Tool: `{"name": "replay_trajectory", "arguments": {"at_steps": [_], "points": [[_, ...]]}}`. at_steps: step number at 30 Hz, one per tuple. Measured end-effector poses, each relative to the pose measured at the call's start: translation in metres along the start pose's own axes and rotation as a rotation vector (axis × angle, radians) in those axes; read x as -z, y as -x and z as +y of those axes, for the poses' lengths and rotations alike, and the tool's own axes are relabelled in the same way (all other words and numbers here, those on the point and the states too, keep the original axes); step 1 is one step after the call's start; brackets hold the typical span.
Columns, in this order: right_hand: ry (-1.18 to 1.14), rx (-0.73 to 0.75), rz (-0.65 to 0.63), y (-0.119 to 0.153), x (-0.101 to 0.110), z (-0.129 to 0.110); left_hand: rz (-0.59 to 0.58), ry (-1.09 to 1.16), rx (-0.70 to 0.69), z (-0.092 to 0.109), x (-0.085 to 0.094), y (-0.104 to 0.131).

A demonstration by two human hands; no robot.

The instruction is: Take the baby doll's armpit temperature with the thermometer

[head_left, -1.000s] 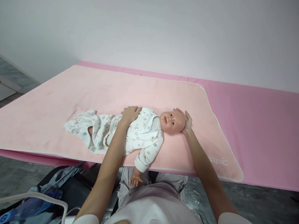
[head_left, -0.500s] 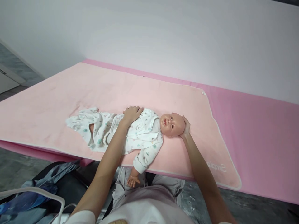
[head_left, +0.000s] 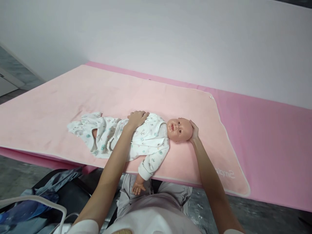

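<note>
A baby doll point(head_left: 152, 136) in a white printed outfit lies on its back on a peach mat, its head to the right. My left hand point(head_left: 137, 119) is across the doll's far side at the waist, the fingers curled over the far arm and partly hidden. Just left of it, a bit of the doll's far hand peeks out. Around the crown of the doll's head point(head_left: 181, 130) my right hand point(head_left: 194, 130) is cupped, with most fingers behind the head. The doll's near arm point(head_left: 138, 184) hangs over the mat's front edge, palm and fingers showing.
The peach mat point(head_left: 117, 91) covers much of a pink table point(head_left: 273, 156) that stands against a pale wall point(head_left: 156, 39). At the lower left, a dark chair point(head_left: 73, 191) holds clothing and a blue plastic bottle point(head_left: 21, 209). A white cable point(head_left: 36, 199) loops above it.
The view has shifted very slightly. Both hands keep their places on the doll, and the doll lies as before.
</note>
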State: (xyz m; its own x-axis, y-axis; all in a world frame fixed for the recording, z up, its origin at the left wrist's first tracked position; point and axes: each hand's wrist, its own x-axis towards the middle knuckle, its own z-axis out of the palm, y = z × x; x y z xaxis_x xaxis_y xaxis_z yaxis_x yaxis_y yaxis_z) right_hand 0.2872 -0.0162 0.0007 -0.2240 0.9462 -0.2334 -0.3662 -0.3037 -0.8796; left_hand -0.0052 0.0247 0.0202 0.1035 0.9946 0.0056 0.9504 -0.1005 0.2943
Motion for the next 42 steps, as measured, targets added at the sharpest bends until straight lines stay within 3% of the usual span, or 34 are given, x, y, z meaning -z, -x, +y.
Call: {"name": "replay_trajectory", "arguments": {"at_steps": [11, 17, 23, 42], "points": [[0.015, 0.157, 0.049, -0.007, 0.007, 0.006, 0.024, 0.014, -0.011, -0.002, -0.002, 0.0], [0.138, 0.473, 0.204, -0.007, 0.005, 0.0, 0.03, 0.022, -0.015, -0.003, -0.002, 0.0], [0.267, 0.434, 0.101, -0.003, -0.003, -0.003, 0.031, 0.019, -0.017, -0.004, -0.003, -0.001], [0.275, 0.437, 0.086, -0.009, -0.008, 0.004, 0.116, -0.102, 0.025, 0.012, -0.008, 0.005]]}}
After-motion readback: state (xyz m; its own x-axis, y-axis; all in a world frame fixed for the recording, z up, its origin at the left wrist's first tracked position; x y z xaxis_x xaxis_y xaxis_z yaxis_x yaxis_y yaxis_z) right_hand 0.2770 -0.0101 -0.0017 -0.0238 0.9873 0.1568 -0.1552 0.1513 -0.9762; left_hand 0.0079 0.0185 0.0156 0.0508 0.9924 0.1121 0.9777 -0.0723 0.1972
